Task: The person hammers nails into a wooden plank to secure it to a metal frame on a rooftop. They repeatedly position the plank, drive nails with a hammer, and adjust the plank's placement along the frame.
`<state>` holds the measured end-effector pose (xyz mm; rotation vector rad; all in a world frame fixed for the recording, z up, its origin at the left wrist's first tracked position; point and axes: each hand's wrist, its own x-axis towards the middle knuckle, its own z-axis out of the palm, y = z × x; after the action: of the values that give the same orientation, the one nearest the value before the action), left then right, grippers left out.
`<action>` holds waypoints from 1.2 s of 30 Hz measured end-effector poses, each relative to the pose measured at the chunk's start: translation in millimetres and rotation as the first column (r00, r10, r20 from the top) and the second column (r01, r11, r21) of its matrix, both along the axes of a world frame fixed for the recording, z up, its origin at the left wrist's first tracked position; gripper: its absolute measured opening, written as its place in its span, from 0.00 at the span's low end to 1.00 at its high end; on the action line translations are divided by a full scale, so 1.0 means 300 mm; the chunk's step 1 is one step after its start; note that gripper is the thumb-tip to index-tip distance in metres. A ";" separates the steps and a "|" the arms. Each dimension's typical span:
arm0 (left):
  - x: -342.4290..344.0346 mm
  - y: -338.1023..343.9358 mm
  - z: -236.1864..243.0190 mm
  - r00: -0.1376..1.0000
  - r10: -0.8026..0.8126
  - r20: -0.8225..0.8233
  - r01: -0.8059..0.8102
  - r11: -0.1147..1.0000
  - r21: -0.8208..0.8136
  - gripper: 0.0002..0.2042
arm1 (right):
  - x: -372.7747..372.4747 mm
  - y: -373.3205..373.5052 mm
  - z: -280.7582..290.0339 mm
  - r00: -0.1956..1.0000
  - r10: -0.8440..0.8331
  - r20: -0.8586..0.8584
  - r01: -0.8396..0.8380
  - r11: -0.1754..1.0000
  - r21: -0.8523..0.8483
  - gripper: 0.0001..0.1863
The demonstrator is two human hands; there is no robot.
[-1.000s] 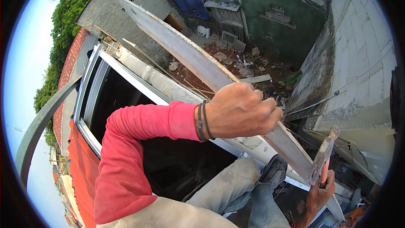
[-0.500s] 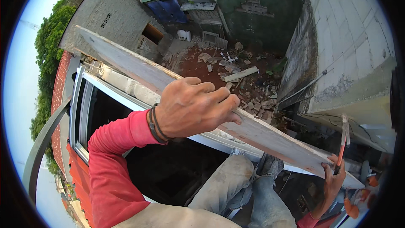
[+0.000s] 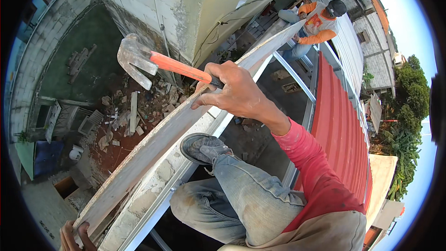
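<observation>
The view has turned to the person's right, so the red metal roof point(image 3: 337, 135) now takes much place to the right of the right hand, behind the forearm. The long pale board point(image 3: 172, 125) runs from the left hand, past the right hand, and further up and away. It stands on its narrow side along the grey block ledge point(image 3: 148, 188), which lies between the two hands, below the right one. Beyond the right hand, the co-worker point(image 3: 320, 23) has come fully into sight, close to the far end of the board; whether that person touches it I cannot tell.

The hammer point(image 3: 172, 65) is now above the board, its head out to the left of the right hand. This right hand point(image 3: 237, 90) is closed around the handle, with fingertips also against the board. The left hand point(image 3: 69, 239) was at mid-board before; now it is well apart from the right one, partly out of sight, and seems to clasp the near part. I judge that the board is therefore steadied at two distant places.
</observation>
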<state>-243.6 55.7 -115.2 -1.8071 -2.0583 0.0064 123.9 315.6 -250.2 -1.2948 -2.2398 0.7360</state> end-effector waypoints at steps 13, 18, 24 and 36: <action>-0.177 -0.036 -0.003 0.992 0.084 -0.092 -0.072 0.990 0.125 0.16 | -0.156 0.030 0.031 0.977 0.129 -0.169 -0.064 0.937 0.344 0.26; -0.232 -0.085 -0.067 0.988 0.133 -0.072 -0.126 0.987 0.102 0.16 | -0.224 0.019 -0.012 0.968 0.194 -0.160 -0.131 0.932 0.337 0.24; -0.267 -0.211 -0.209 0.969 0.247 0.031 -0.249 0.966 0.068 0.17 | -0.280 -0.026 -0.083 0.960 0.242 -0.143 -0.190 0.934 0.302 0.24; -0.193 -0.328 -0.521 0.863 0.421 0.280 -0.464 0.879 0.108 0.11 | -0.282 0.008 -0.174 0.916 0.401 -0.006 -0.379 0.871 0.312 0.19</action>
<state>-301.5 -42.8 -271.5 -1.2461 -2.5263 -0.2750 39.2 318.0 -302.4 -0.6648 -2.4664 0.5255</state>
